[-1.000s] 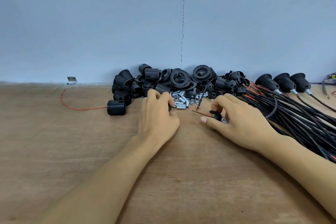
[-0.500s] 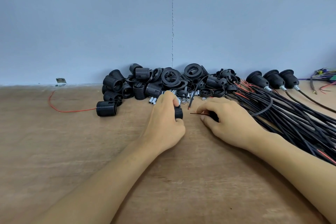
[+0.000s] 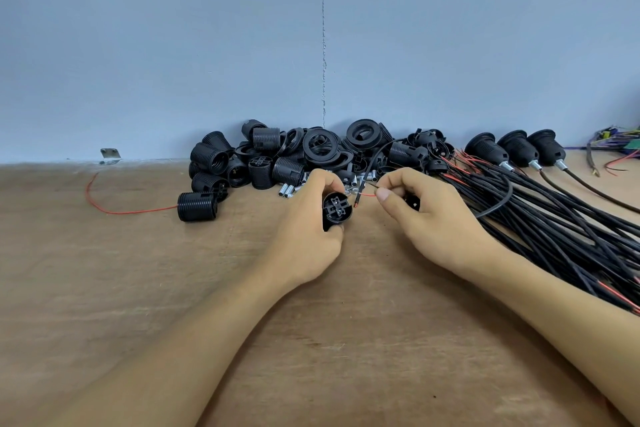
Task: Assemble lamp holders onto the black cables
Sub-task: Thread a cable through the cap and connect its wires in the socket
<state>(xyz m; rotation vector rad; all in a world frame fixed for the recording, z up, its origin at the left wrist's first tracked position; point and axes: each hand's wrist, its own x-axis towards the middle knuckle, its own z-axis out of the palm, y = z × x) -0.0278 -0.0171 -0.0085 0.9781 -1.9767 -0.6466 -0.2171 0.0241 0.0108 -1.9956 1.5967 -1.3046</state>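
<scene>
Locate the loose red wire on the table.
Head view, left side: the loose red wire curves on the wooden table from below the metal wall bracket to the lone threaded lamp holder in front of the pile.

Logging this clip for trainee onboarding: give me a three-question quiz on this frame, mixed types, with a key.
1. True or false: the left hand grips a black lamp holder.
2. What does the right hand pinch? A) a metal tube B) a red wire C) a washer
3. How many cabled holders lie in a row at the back right?
Key: 1 true; 2 B; 3 three.
</scene>
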